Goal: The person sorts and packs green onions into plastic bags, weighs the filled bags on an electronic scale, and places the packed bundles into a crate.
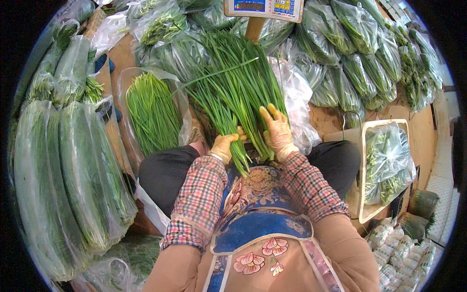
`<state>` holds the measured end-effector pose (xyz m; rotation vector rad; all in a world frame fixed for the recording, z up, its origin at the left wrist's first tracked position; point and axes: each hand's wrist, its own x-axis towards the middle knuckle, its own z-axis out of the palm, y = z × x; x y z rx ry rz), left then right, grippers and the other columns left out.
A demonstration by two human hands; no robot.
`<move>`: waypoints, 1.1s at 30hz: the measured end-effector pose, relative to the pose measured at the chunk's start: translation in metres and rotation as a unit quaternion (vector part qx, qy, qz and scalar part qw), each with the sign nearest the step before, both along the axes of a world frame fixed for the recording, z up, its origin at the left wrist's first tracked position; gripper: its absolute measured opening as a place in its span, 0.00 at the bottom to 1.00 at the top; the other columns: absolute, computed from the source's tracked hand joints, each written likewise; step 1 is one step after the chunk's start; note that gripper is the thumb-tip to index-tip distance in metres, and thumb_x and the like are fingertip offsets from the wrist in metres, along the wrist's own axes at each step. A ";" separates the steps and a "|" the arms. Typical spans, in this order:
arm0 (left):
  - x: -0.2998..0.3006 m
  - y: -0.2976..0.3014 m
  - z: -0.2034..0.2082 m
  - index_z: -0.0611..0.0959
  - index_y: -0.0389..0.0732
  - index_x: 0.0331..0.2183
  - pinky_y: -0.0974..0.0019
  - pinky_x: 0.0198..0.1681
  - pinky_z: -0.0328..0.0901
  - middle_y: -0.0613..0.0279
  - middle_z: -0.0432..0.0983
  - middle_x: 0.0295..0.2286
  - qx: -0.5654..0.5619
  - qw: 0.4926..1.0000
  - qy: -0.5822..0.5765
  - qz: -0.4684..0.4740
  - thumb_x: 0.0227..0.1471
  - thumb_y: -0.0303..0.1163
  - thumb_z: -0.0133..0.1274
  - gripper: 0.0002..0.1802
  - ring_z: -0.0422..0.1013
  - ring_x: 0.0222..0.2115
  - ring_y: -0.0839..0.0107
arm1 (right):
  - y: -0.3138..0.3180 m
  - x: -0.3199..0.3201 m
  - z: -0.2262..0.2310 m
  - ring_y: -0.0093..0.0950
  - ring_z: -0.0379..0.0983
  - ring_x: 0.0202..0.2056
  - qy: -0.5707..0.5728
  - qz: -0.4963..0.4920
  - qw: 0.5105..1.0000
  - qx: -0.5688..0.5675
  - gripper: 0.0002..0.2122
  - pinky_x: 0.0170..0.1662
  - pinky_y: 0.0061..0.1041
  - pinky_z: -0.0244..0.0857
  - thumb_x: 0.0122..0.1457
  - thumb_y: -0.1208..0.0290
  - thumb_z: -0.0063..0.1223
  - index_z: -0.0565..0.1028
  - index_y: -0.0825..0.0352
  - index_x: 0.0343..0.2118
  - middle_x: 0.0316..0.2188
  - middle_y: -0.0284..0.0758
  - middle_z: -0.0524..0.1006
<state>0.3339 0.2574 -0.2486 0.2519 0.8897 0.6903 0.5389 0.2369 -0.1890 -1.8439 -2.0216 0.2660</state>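
Note:
Both of my hands wear pale yellow gloves and work on long green garlic chives above my lap. My left hand [224,148] is closed around a smaller bunch [224,114] near its pale cut ends, which point toward me. The larger bunch [245,73] fans out away from me, its base by my right hand [278,134]. That hand grips its right side near the base, with two fingers raised along the stalks. One stray leaf lies crosswise over the greens. Left of my hands, an open clear bag [154,113] holds more cut chives.
A digital scale display [266,9] stands on a post beyond the chives. Bagged greens [362,73] are piled at the far right, long bagged bundles [46,185] at the left. A cream crate [362,170] with a bag inside stands right; white-wrapped bundles [401,258] lie below.

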 end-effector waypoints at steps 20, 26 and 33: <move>0.043 0.014 -0.016 0.76 0.34 0.38 0.66 0.22 0.70 0.55 0.78 0.29 0.083 0.956 0.280 0.016 0.46 0.27 0.60 0.15 0.76 0.24 0.66 | -0.002 -0.006 -0.005 0.41 0.59 0.55 0.091 0.040 0.995 -0.031 0.23 0.57 0.35 0.54 0.40 0.74 0.62 0.71 0.63 0.44 0.54 0.39 0.66; 0.043 0.021 -0.056 0.73 0.31 0.39 0.60 0.33 0.70 0.47 0.77 0.32 0.163 0.870 0.465 -0.037 0.36 0.38 0.68 0.31 0.76 0.30 0.55 | 0.007 -0.011 -0.011 0.41 0.61 0.54 0.073 0.038 0.995 -0.051 0.19 0.55 0.35 0.57 0.42 0.72 0.62 0.75 0.63 0.41 0.51 0.38 0.69; 0.049 0.028 -0.030 0.73 0.32 0.40 0.60 0.36 0.70 0.48 0.77 0.33 0.119 0.893 0.431 -0.051 0.36 0.36 0.67 0.30 0.76 0.32 0.59 | 0.006 -0.009 -0.013 0.41 0.63 0.51 0.095 0.002 0.995 -0.034 0.21 0.54 0.35 0.56 0.39 0.77 0.62 0.71 0.60 0.40 0.49 0.38 0.70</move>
